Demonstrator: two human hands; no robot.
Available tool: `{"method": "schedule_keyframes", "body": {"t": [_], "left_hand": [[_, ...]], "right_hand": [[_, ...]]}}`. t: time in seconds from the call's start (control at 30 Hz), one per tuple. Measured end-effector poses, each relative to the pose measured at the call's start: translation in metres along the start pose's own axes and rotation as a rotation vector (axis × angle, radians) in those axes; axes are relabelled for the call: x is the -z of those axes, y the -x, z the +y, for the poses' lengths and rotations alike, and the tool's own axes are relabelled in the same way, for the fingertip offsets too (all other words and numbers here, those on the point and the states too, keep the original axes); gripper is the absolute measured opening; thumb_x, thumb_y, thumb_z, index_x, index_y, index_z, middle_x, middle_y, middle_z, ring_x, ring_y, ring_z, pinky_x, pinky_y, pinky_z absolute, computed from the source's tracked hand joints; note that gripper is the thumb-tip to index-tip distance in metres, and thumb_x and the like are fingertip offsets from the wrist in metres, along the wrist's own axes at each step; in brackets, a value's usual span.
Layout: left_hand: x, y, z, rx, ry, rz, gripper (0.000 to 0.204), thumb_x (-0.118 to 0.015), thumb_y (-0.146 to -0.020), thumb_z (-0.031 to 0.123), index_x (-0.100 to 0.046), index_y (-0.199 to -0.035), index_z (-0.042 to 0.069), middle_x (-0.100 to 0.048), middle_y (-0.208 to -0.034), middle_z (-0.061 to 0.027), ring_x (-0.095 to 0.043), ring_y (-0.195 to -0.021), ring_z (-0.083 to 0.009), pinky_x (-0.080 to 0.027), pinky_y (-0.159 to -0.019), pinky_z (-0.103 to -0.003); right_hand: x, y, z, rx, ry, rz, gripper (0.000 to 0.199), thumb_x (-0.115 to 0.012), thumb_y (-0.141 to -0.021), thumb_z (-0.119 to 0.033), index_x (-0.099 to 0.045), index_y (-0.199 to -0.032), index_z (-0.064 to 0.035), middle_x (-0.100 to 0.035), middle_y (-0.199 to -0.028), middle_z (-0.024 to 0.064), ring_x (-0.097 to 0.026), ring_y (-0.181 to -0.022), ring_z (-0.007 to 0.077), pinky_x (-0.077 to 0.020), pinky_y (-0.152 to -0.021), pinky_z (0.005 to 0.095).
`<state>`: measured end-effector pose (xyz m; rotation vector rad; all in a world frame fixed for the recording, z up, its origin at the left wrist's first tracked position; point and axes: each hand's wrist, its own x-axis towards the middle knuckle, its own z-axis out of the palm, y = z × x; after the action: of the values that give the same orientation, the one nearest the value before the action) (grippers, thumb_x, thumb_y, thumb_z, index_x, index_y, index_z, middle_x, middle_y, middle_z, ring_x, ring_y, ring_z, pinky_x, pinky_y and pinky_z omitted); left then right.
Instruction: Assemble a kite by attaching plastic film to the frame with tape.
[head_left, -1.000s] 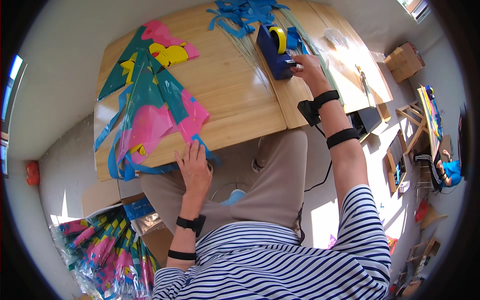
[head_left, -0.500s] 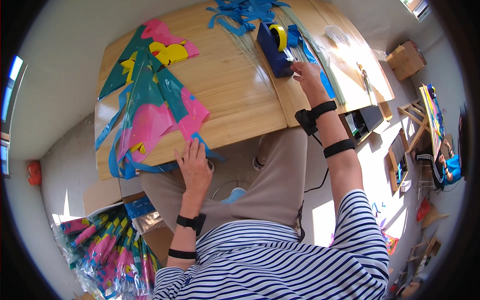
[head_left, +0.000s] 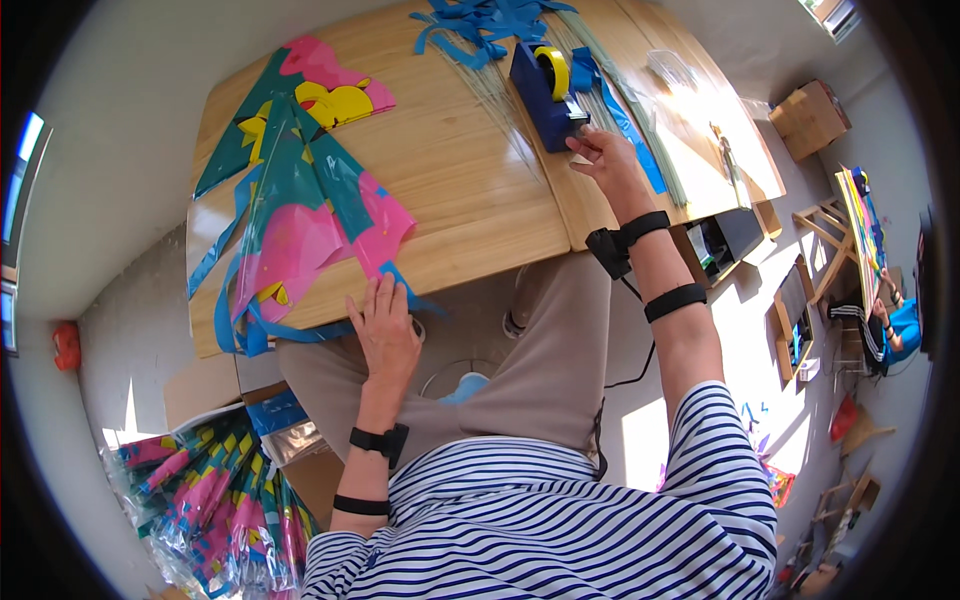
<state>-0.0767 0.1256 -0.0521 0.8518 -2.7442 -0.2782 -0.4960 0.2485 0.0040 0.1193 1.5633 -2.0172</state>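
Where the pale wooden table [head_left: 470,210] spreads out ahead, its left side bears a glossy plastic sheet [head_left: 290,170] in dark green, pink and yellow, folded into pointed flaps, its lower end near the table's near edge. It looks very light, limp and rather slippery, likely to slide or crease if dragged; a flat palm on it, or a pinch at a flap's edge, should serve better than a tight grasp. Long, flat blue ribbon-like strips [head_left: 256,338] run along its left and near sides, seemingly just as soft. Farther right stands a dark blue, block-shaped tape dispenser [head_left: 535,100], which looks heavy enough to stay put. The left hand [head_left: 388,335] lies with fingers extended and slightly spread at the sheet's near corner. The right hand [head_left: 612,165] is at the dispenser's front end, thumb and fingertips close together; whether they pinch tape, I cannot tell. Smallest is the yellow ring-shaped roll [head_left: 560,72] in the dispenser.
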Motion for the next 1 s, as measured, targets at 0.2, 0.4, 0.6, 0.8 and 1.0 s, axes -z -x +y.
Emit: {"method": "schedule_keyframes", "body": {"t": [0.2,0.4,0.6,0.8,1.0], "left_hand": [[0.002,-0.002,0.004,-0.015,0.002,0.005,0.059,-0.072,-0.079,0.002,-0.059,-0.137,0.002,-0.051,-0.150,-0.0127,-0.041,-0.144,-0.0337,-0.022,-0.120,-0.066],[0.002,-0.001,0.002,0.003,-0.021,-0.032,0.059,-0.072,-0.080,0.003,-0.058,-0.138,0.003,-0.049,-0.152,-0.0119,-0.040,-0.145,-0.0332,-0.020,-0.120,-0.066],[0.000,-0.001,0.002,0.009,-0.023,-0.034,0.059,-0.073,-0.080,0.004,-0.059,-0.137,0.004,-0.049,-0.152,-0.0108,-0.039,-0.146,-0.0324,-0.019,-0.121,-0.067],[0.002,-0.002,0.002,0.006,-0.006,-0.023,0.059,-0.074,-0.079,0.004,-0.059,-0.136,0.004,-0.050,-0.151,-0.0111,-0.040,-0.145,-0.0326,-0.018,-0.120,-0.069],[0.002,0.000,0.002,0.014,-0.007,0.001,0.056,-0.074,-0.079,0.005,-0.061,-0.134,0.004,-0.051,-0.149,-0.0118,-0.041,-0.144,-0.0328,-0.019,-0.119,-0.069]], "right_hand": [[0.043,0.000,0.044,-0.174,-0.497,0.008,0.023,-0.069,-0.098,-0.016,-0.057,-0.107,0.0006,-0.063,-0.103,0.0139,-0.068,-0.093,0.0308,-0.0505,-0.105,0.0614],[0.032,0.005,0.029,-0.142,-0.485,-0.047,0.026,-0.074,-0.094,-0.014,-0.056,-0.105,0.0012,-0.063,-0.094,0.0140,-0.068,-0.085,0.0285,-0.0545,-0.100,0.0559],[0.004,0.000,0.027,-0.113,-0.510,-0.055,0.017,-0.070,-0.095,-0.009,-0.058,-0.099,0.0016,-0.065,-0.086,0.0138,-0.067,-0.075,0.0259,-0.0592,-0.091,0.0493],[-0.008,-0.019,0.031,-0.070,-0.391,0.096,0.009,-0.066,-0.095,-0.003,-0.059,-0.096,0.0028,-0.065,-0.084,0.0143,-0.065,-0.068,0.0238,-0.0621,-0.079,0.0439],[-0.014,-0.025,0.024,-0.001,-0.209,0.206,0.004,-0.063,-0.092,0.004,-0.060,-0.094,0.0056,-0.064,-0.081,0.0157,-0.060,-0.054,0.0230,-0.0609,-0.061,0.0417]]}}
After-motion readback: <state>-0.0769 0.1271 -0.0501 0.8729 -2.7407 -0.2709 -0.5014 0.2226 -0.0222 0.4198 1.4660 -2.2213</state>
